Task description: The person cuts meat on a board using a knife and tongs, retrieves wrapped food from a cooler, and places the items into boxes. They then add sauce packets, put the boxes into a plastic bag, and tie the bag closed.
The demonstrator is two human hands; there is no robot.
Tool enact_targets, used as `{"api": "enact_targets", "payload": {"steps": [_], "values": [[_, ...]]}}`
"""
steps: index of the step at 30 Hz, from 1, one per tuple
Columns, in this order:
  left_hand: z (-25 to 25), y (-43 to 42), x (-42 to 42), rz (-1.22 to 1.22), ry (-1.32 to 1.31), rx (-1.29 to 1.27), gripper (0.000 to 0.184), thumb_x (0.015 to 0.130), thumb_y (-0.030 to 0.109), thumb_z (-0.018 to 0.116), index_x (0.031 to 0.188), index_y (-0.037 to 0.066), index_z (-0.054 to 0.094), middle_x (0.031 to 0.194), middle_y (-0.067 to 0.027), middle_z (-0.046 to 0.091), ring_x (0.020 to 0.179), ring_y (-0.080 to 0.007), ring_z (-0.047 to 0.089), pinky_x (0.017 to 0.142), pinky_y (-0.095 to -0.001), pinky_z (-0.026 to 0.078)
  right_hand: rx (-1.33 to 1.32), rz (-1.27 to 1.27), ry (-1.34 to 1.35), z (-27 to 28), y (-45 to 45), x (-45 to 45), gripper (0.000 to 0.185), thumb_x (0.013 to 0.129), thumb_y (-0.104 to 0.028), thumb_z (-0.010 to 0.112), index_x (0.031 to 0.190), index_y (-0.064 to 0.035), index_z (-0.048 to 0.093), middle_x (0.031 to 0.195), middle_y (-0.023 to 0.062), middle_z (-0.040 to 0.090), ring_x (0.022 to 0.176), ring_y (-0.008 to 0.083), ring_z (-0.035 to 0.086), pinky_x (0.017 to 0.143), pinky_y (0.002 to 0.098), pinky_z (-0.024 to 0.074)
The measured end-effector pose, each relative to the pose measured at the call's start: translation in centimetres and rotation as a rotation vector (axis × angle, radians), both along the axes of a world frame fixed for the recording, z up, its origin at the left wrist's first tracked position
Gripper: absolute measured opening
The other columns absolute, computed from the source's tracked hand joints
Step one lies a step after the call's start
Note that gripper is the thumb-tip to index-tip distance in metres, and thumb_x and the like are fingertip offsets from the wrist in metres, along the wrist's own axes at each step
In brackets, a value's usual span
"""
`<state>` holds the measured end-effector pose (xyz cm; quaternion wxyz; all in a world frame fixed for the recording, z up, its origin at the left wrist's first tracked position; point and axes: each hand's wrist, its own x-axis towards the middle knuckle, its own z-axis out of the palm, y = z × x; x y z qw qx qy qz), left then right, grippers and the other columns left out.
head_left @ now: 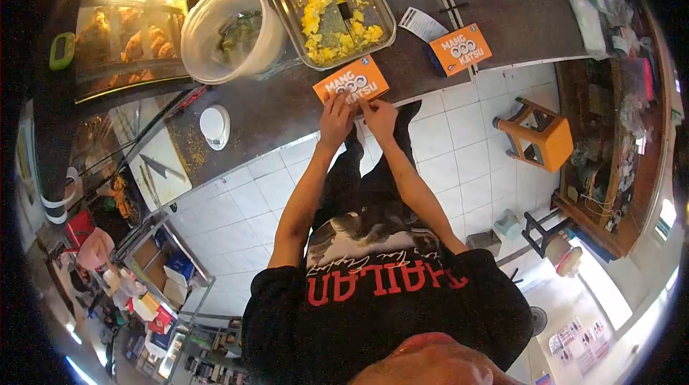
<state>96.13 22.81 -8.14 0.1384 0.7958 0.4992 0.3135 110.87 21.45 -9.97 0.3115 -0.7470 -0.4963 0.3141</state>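
Note:
An orange cardboard food box [352,81], printed "MANG KATSU", lies at the counter's near edge. My left hand [336,121] is at its near left side, fingers bent over the printed top. At the near right corner, the fingers of my right hand [379,119] close on the box's edge; the thumbs are partly hidden. Just beyond the box, a clear rectangular tray [391,22] contains yellow, scrambled-egg-like pieces [316,12]. A second orange box [461,49] of the same print sits to the right, beside a white printed slip [423,25].
Left of the tray stands a translucent round tub [204,44] with dark green leaves inside. A lit glass case [125,44] holds fried food. Nearer are a white scale [214,127] and a knife [163,167] on a cutting board [154,188]. An orange stool [545,139] stands right.

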Motion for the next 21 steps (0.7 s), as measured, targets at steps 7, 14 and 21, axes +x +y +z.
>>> {"api": "enact_targets", "payload": {"steps": [7,14,21], "values": [[0.4,-0.1,-0.2,0.012,-0.079,-0.047,0.02,0.085,0.012,0.069,0.099,0.0,0.062,0.125,-0.0169,0.061,0.12,-0.0374,0.054,0.104,-0.0464,0.043,-0.249,-0.041,0.316,0.0,-0.4,2.2,0.026,0.084,-0.024,0.076,0.087,0.0017,0.072,0.065,0.0065,0.067,0.051,0.0128,0.063,0.043,0.0261,0.0477],[1.2,1.0,-1.3,-0.108,-0.052,-0.11,0.039,0.079,0.016,0.073,0.114,0.004,0.06,0.126,-0.0167,0.058,0.12,-0.0395,0.051,0.105,-0.0461,0.04,-0.466,-0.229,0.453,-1.4,0.9,3.5,0.019,0.083,-0.016,0.07,0.074,0.0005,0.065,0.061,0.0072,0.064,0.047,0.0146,0.062,0.041,0.0271,0.0462],[3.8,3.8,-1.0,-0.043,0.219,-0.23,0.095,0.056,0.03,0.082,0.14,0.009,0.041,0.132,-0.0267,0.044,0.125,-0.0457,0.038,0.105,-0.0552,0.032,-0.379,-0.173,0.515,4.3,-5.5,13.2,0.024,0.084,-0.025,0.07,0.077,-0.0025,0.069,0.066,0.0068,0.068,0.053,0.0135,0.064,0.046,0.0268,0.0485]]}}
